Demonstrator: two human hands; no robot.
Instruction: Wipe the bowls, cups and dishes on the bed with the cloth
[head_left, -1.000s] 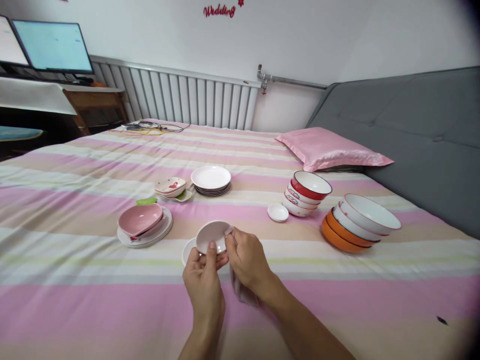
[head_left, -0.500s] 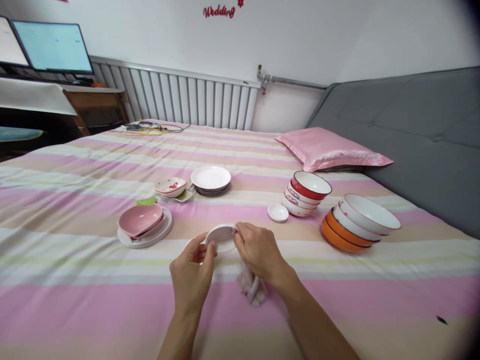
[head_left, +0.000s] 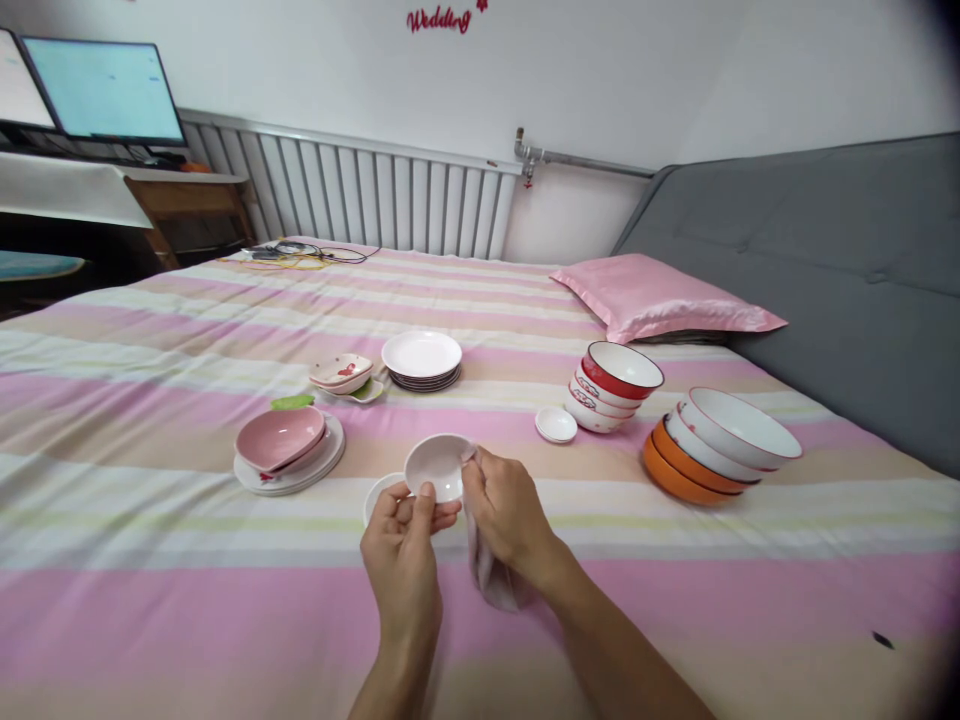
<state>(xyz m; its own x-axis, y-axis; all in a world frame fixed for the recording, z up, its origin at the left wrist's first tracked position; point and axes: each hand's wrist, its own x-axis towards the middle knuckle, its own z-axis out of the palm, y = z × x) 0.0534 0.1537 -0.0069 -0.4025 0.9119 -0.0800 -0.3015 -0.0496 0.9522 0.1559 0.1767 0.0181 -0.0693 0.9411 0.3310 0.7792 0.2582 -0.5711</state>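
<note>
Bed: striped sheet (head_left: pixel 187 620) under all the crockery, soft and creased, so a poor place to press down on; working in the air, as here, seems the better choice.
Pink dish (head_left: pixel 277 435): nested at the left on white plates (head_left: pixel 335 465), well apart from the hands.
Saucer (head_left: pixel 376 493): on the sheet just behind the left fingers, partly hidden; best given some room, since a knuckle or the bowl could knock it.
Left hand (head_left: pixel 405 560): closed on the near rim of the bowl, thumb on the inner side, fingers beneath. A sound grip, though the thumb covers a patch; turning the bowl a little at a time would bare it.
Bowl (head_left: pixel 435 468): small, white, off the sheet between both hands, tilted with its inside towards the wearer. Glossy, so likely slippery.
Cloth (head_left: pixel 489 580): pinched over the bowl's right rim, its tail hanging below; gathering that tail would give a fuller pad.
Right hand (head_left: pixel 510 515): narrow, holding the cloth at the rim. Light, even pressure should do, with the left hand bearing the weight.
Bowls (head_left: pixel 622 370): stacked at the right, out of elbow range, it seems.
</note>
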